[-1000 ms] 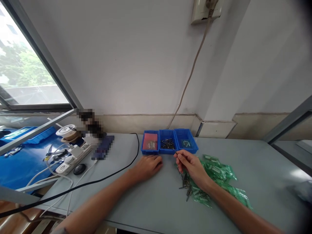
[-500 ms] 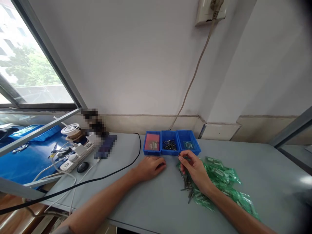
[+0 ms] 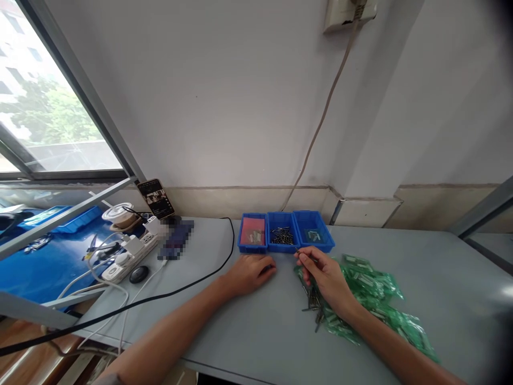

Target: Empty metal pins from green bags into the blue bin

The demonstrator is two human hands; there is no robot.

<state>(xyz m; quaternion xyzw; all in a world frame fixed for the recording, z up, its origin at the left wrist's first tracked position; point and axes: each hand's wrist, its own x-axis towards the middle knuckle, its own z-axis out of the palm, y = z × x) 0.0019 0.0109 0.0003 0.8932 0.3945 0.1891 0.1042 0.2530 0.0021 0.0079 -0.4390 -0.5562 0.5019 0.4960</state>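
Observation:
My right hand (image 3: 325, 278) is pinched on a thin dark metal pin just in front of the middle blue bin (image 3: 282, 238), which holds several similar pins. My left hand (image 3: 251, 272) rests on the grey table (image 3: 248, 326) with fingers curled, near the left blue bin (image 3: 252, 235) that has a red liner. A right blue bin (image 3: 313, 236) holds small greenish pieces. Loose dark pins (image 3: 312, 305) lie under my right wrist beside a heap of green plastic bags (image 3: 372, 299).
A black cable (image 3: 168, 294) crosses the table on the left. A white power strip (image 3: 128, 256), a black round object (image 3: 138, 274) and a propped phone (image 3: 156, 198) sit at the far left. A blue mat (image 3: 36, 267) lies beyond. A wall socket (image 3: 350, 13) hangs above.
My right hand has stayed pinched on the pin near the middle bin, shifting slightly. My left hand has not moved. The camera has drifted a little.

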